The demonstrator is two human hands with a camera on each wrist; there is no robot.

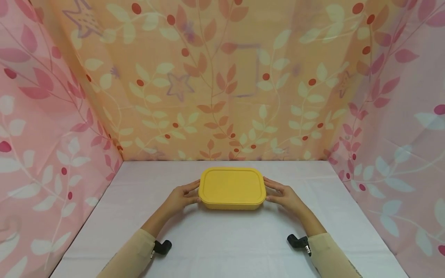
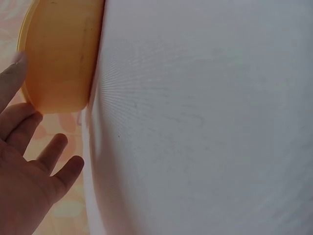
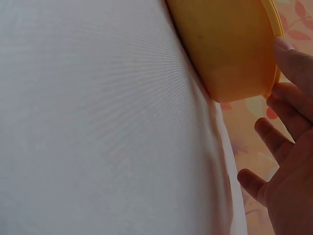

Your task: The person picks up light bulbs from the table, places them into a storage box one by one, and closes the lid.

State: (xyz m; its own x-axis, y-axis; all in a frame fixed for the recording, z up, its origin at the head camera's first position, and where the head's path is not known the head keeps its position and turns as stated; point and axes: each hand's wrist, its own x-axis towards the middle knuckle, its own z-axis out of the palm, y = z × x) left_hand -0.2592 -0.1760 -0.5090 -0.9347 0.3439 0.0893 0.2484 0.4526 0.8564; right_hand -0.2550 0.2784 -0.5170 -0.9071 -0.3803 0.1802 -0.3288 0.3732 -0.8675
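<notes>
A yellow lidded food container [image 1: 233, 187] sits on the white cloth in the head view, its lid on. My left hand [image 1: 182, 196] touches its left end, thumb toward the near corner and fingers toward the far one. At the right end my right hand [image 1: 282, 196] touches it the same way. In the left wrist view, the thumb and nearest fingers [image 2: 22, 128] meet the container [image 2: 63, 58] at its lid rim, with the other fingers spread. The right wrist view shows the container [image 3: 225, 49] with fingers [image 3: 286, 115] mostly straight, two held away from it.
The white cloth-covered table [image 1: 222, 247] spreads around the container. An orange leaf-patterned curtain [image 1: 222, 116] stands behind it, and pink patterned curtains [image 1: 45, 135] flank both sides. Black wrist devices [image 1: 162, 247] stick out from the sleeves.
</notes>
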